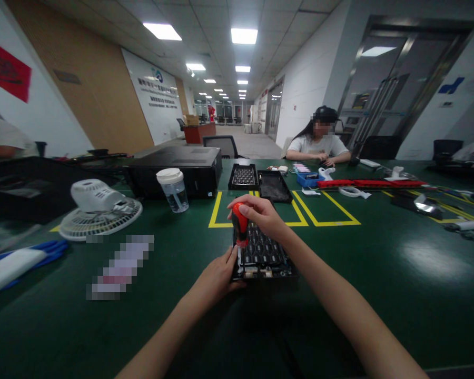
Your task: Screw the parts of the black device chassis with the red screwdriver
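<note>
My right hand is wrapped round the red and black handle of a screwdriver, which stands upright over the left side of a black device. That device looks like a keyboard-sized black case with rows of dark keys or cells and some small parts along its near edge. Against its near left side my left hand presses, thumb and fingers gripping the edge. The screwdriver's tip is too small to make out. The device lies on the green table.
Behind the device are a black tray with round cells and a black case half. A lidded cup, a white fan and a large black box stand left. A blue bin sits right; a person works across the table.
</note>
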Available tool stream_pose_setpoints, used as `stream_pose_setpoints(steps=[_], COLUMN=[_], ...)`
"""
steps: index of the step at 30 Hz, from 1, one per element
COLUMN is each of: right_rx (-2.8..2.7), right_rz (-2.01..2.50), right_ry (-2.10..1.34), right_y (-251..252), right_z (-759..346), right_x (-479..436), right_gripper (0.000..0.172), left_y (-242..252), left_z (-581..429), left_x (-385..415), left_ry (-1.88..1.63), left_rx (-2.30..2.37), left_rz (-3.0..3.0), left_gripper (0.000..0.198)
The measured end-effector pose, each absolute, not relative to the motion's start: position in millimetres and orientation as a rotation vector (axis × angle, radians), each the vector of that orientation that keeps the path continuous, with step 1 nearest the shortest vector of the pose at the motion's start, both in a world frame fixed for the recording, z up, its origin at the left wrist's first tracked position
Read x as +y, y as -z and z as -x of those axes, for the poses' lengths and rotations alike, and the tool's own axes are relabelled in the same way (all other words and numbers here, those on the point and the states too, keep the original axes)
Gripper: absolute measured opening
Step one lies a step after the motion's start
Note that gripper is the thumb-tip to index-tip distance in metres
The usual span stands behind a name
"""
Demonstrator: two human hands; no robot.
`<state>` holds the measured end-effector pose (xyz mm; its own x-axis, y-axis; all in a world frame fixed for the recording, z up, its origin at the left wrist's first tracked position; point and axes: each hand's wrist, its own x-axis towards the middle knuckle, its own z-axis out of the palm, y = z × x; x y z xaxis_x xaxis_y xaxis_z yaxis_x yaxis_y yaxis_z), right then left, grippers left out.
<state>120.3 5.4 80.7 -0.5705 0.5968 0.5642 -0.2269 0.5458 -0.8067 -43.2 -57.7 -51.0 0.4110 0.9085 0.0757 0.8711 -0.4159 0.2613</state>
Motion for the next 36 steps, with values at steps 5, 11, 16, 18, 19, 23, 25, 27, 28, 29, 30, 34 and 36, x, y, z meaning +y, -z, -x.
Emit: stream_pose_setpoints(steps=[5,11,16,18,19,23,25,27,28,29,30,34,36], right_rx=[-1.869,-1.864,-1.868,-1.863,-1.86,-1.858,-1.859,-1.86,-1.861,-1.86,-1.858,-1.834,-1.821], right_rz=[0.319,0.367,0.423,0.433,0.436,0.452,0.457,0.456,0.452,0.447,0.439,0.418,0.425], right_ry=[-1.139,-1.115,-1.057,-1.033,-1.019,-0.979,-0.966,-0.958,-0.957,-0.957,-0.958,-0.98,-0.988], right_y=[-79.2,-78.9,-80.4,-80.7,-80.8,-80.2,-79.4,-78.7,-78.5,-78.3,-78.3,-79.1,-79.4], right_z=[-119.7,-119.0,-118.4,-118.1,-118.1,-117.9,-118.0,-118.0,-118.1,-118.1,-118.1,-117.6,-117.0], right_x=[6.3,5.9,4.2,3.6,3.3,3.3,3.7,4.3,4.6,4.8,4.9,3.8,2.9], right_gripper=[0.024,0.025,0.029,0.029,0.029,0.029,0.029,0.029,0.028,0.028,0.027,0.025,0.026], left_y=[50.8,51.0,47.9,46.5,46.1,47.3,48.5,48.8,48.4,47.8,47.1,44.8,44.8], left_z=[43.2,42.8,42.2,41.7,41.6,42.1,42.8,43.2,43.2,43.1,42.8,41.6,41.4], left_x=[-58.5,-58.6,-59.7,-60.4,-60.7,-60.4,-59.7,-59.4,-59.5,-59.7,-59.9,-60.7,-60.7], left_ry=[-0.317,-0.319,-0.301,-0.302,-0.303,-0.311,-0.309,-0.306,-0.306,-0.305,-0.306,-0.299,-0.297], left_rx=[1.575,1.581,1.582,1.576,1.574,1.577,1.58,1.582,1.582,1.582,1.582,1.584,1.587], left_rz=[-2.486,-2.488,-2.486,-2.486,-2.486,-2.472,-2.464,-2.462,-2.461,-2.462,-2.462,-2.465,-2.462], left_gripper=[0.087,0.087,0.087,0.087,0.087,0.086,0.086,0.086,0.086,0.086,0.086,0.086,0.086])
